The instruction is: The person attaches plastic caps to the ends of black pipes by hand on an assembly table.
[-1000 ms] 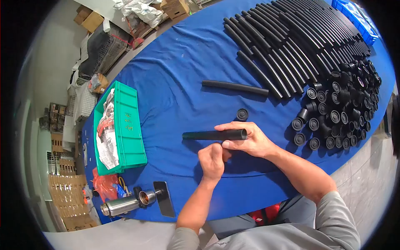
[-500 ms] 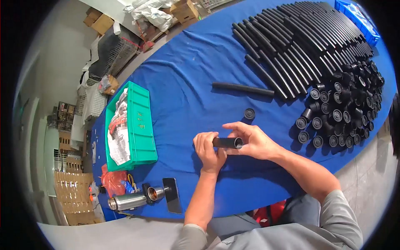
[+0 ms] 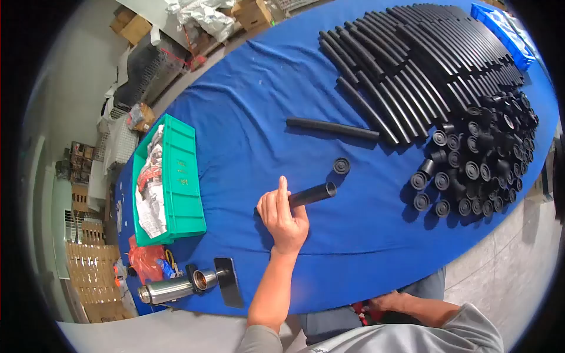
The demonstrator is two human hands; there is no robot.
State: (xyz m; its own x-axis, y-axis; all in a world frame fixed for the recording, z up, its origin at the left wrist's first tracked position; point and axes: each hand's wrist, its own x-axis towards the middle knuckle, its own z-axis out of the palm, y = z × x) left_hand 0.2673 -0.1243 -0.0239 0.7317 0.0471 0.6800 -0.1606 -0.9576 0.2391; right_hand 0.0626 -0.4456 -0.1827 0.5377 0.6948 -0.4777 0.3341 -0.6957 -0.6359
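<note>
Left hand (image 3: 282,215) grips black tube (image 3: 315,193) above blue table (image 3: 247,135).

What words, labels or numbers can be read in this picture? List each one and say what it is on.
Green bin: pale markings on its side wall, too small and blurred to read.
Papers inside the bin: print in red and black, too blurred to read.
Black tube in the left hand: no markings visible.
Steel flask: no label readable.
Nothing else in view carries readable text.

Green bin (image 3: 183,176), steel flask (image 3: 170,288), phone (image 3: 228,282)
</note>
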